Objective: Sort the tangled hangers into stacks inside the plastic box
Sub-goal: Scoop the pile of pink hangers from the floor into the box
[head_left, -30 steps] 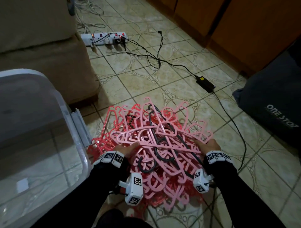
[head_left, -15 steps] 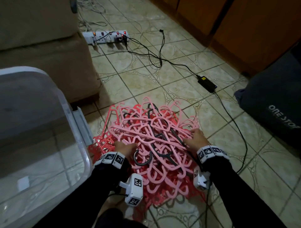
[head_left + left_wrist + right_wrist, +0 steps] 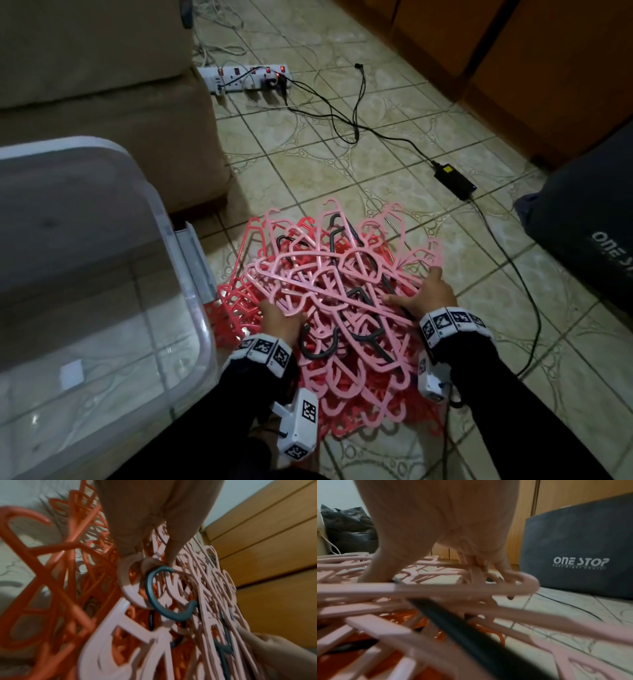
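— Both hands have slid along the pile (image 3: 329, 308) since a second ago; my right hand (image 3: 428, 298) is further right now. Hangers lie on the floor, just right of the box (image 3: 191, 260), which holds none.

— What could go wrong?

— Hooks interlock; lifting pink ones may drag the dark hanger (image 3: 359, 308) and red ones along, spilling them.

— And the fingers?

— Left hand (image 3: 281, 320) curls around a pink hook; right fingers (image 3: 505, 566) hook under a pink hanger's end, thumb pressed on top.
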